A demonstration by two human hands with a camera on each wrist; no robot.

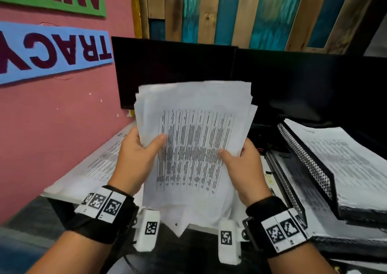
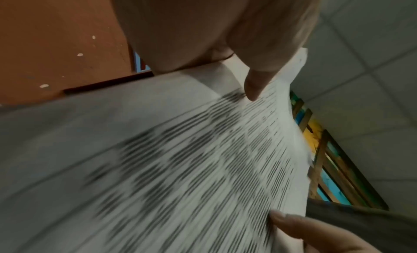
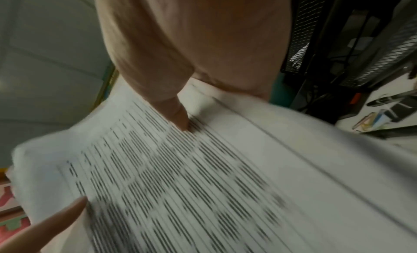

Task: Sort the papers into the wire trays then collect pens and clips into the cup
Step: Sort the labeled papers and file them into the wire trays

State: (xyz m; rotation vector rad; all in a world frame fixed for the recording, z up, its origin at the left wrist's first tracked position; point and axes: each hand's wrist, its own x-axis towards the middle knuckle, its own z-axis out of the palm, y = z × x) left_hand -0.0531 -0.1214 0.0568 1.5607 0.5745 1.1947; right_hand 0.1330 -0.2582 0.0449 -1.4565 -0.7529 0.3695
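L hand (image 1: 137,158) & R hand (image 1: 244,164) each grip paper sheaf (image 1: 192,143); sheaf hides desk centre; loaded wire trays (image 1: 303,154) just R; monitors (image 1: 178,68) behind.

1. The head view looks forward and down from above and behind both hands, taking in the left hand (image 1: 137,158), the right hand (image 1: 244,169) and the loose sheaf of white printed paper sheets (image 1: 194,148) between them.
2. The left wrist view sits very close under the left hand (image 2: 203,30), looking along its thumb and up across the sheaf (image 2: 180,158).
3. The right wrist view is equally close, looking along the right hand (image 3: 192,43) over the sheaf (image 3: 203,185).
4. All three views share the sheaf's printed top page; each wrist view also catches the other hand's thumb.
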